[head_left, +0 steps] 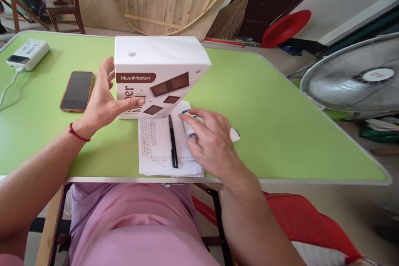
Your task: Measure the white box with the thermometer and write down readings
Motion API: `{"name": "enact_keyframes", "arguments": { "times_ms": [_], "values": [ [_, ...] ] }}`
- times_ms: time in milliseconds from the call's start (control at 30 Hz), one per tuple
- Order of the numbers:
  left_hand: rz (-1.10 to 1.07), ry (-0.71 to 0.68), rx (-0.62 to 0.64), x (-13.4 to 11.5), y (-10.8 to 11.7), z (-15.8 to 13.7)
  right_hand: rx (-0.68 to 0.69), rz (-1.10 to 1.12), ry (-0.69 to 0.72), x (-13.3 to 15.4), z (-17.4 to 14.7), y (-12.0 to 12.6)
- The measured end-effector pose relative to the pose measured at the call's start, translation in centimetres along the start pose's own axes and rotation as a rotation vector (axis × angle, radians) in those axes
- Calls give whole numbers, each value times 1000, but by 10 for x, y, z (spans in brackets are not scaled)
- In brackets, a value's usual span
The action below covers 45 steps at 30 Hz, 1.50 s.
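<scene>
On the green table stands a white NutriMotion box, with brown bar pictures on its front. My left hand grips its left side, thumb across the front face and fingers around the far edge. Below the box lies a stack of written-on paper. A black pen rests lengthwise on that paper. My right hand is closed over a white thing with blue edges at the paper's right side; the palm and fingers cover most of it, so its kind cannot be made out.
Left of the box lies a phone in an orange-brown case. A white power bank with a cable sits at the far left. A large fan stands beyond the table's right edge. Below it is a red chair.
</scene>
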<state>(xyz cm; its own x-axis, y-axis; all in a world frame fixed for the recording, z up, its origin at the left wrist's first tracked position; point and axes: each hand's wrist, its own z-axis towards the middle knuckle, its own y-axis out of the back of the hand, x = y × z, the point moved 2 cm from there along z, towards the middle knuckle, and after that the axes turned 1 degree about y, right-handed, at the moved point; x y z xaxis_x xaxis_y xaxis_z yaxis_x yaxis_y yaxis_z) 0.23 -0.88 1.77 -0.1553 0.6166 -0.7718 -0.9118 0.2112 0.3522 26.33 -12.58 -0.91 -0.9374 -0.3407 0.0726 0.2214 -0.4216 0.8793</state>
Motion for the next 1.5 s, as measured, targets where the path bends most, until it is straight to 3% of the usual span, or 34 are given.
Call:
{"name": "enact_keyframes", "arguments": {
  "times_ms": [233,433,533,667,733,767,867,967,1133,1267,1500],
  "values": [
    [-155,125,-37,-2,-5,2,334,18,-296,-59,-15,6],
    [-99,197,-117,-22,7,1,396,48,-351,-61,-9,2],
    [-25,241,-46,-41,17,2,226,162,-509,-57,-6,11],
    [37,303,118,-57,26,4,-225,433,-709,-39,-7,34],
    [46,326,194,-59,27,5,-391,704,-669,-19,-8,46],
    [40,334,234,-60,27,5,-408,878,-614,-7,-9,51],
    [35,333,338,-61,27,5,-204,1389,-477,33,-9,58],
    [59,301,387,-63,28,4,-16,1654,-530,67,-10,52],
    [17,198,445,-62,27,3,88,1763,-713,95,-7,30],
    [-44,127,468,-61,27,3,76,1746,-659,97,0,18],
    [-99,153,491,-56,25,3,67,1721,-531,96,4,11]
  ]
}}
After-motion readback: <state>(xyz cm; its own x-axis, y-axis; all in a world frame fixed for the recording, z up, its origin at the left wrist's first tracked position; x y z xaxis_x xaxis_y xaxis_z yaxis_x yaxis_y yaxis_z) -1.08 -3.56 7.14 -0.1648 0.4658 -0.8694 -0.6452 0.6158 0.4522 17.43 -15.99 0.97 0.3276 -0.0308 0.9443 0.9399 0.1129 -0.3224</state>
